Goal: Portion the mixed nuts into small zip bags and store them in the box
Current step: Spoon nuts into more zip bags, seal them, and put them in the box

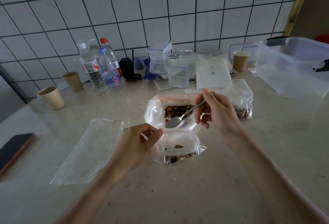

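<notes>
Both your bare forearms reach up from the near edge of the surface toward its middle. Your left hand (140, 142) is palm-down, thumb and forefinger pinching the rim of the small zip bag (178, 147). Your right hand (215, 113) is raised a little farther in, wrist bent, its grip closed on the handle of the spoon (179, 118).
</notes>
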